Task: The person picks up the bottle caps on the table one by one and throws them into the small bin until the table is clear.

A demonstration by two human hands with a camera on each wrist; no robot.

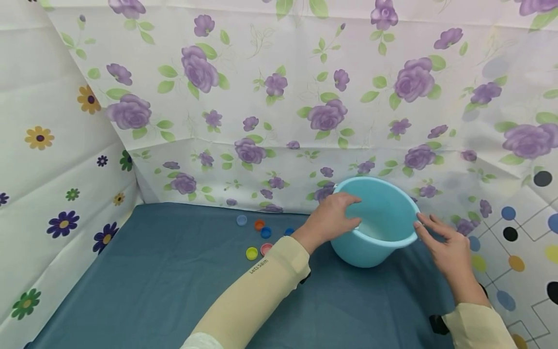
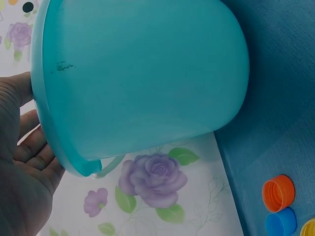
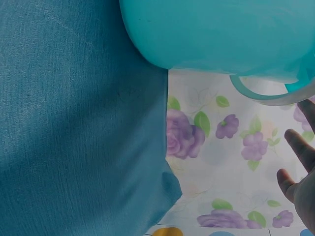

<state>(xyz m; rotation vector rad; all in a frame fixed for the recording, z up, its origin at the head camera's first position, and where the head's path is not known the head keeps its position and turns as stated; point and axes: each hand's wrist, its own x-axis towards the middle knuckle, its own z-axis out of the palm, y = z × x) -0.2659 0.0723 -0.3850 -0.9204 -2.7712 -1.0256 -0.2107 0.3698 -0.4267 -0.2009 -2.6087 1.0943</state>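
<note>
The left hand, thumb and fingers spread wide, touches the left rim of the bucket; the right hand, fingers loosely extended, touches its right rim. The bucket stands on blue cloth, right of caps, before a flowered sheet.

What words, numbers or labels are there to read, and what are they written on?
"Lets", then letters too small and blurred to be sure of: on the left sleeve.
The dark marks on the bucket don't make readable letters.
I see no other readable writing.
</note>
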